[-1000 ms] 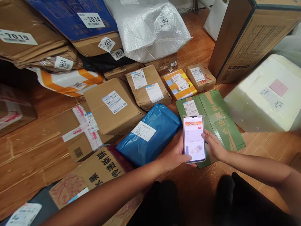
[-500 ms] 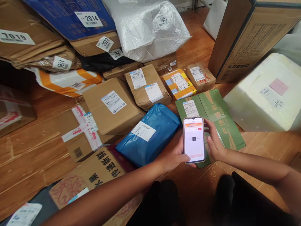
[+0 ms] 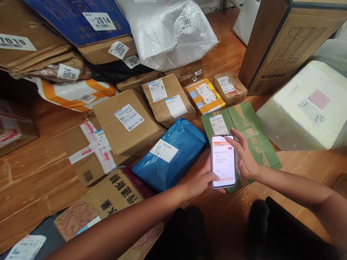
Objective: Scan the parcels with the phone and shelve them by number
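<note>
A smartphone (image 3: 223, 164) with a lit screen lies upright in my left hand (image 3: 199, 180), its thumb across the lower left of the screen. The screen shows an orange banner and lines of text. My right hand (image 3: 246, 160) is at the phone's right side, fingers apart, with the index finger extended over the upper part of the screen. Whether that fingertip touches the glass I cannot tell. Beneath and behind the phone is a green box (image 3: 253, 135) with a shipping label. Left of the phone lies a blue plastic-wrapped parcel (image 3: 187, 144).
Brown cartons (image 3: 111, 130) and a yellow-orange box (image 3: 206, 96) lie on the wooden floor (image 3: 300, 177). Stacked numbered parcels, including a white plastic-wrapped one (image 3: 168, 39), fill the back left. A tall carton (image 3: 284, 47) and a white foam box (image 3: 300, 115) stand at right.
My right hand has gone from the phone's right edge to over the top of its screen, index finger out. The screen has changed from a loading mark to a list of text.
</note>
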A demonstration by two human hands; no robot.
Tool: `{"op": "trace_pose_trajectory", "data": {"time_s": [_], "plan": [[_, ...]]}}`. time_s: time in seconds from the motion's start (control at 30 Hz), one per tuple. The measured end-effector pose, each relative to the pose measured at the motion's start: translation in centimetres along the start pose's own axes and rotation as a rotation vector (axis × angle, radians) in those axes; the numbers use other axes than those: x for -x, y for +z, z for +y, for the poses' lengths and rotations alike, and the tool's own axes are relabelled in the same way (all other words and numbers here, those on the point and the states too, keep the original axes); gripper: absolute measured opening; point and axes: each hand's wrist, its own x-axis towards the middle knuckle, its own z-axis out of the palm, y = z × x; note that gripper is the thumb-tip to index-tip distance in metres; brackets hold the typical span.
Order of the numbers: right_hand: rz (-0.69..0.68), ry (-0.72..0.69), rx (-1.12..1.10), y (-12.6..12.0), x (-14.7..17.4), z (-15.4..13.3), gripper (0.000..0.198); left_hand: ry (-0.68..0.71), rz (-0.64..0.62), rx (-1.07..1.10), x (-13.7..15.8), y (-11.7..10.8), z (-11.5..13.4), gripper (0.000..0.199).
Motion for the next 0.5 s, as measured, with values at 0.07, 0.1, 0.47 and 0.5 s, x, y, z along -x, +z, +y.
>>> {"op": "trace_pose_trajectory", "data": {"time_s": [0.07,0.1,0.47,0.5], "plan": [[-0.015,-0.016,0.001,-0.03,-0.15,0.03,0.065,-0.008,0.005,0.0,-0.06,0.15,0.04,0.106],[-0.023,-0.026,0.013,-0.04,-0.22,0.05,0.065,-0.013,0.012,-0.002,-0.09,0.2,0.06,0.106],[-0.081,-0.018,0.145,0.04,-0.41,-0.12,0.07,-0.015,-0.002,-0.045,0.05,0.57,0.35,0.098],[-0.073,-0.011,0.127,0.08,-0.33,-0.1,0.07,-0.023,0.002,-0.049,0.06,0.62,0.4,0.099]]}}
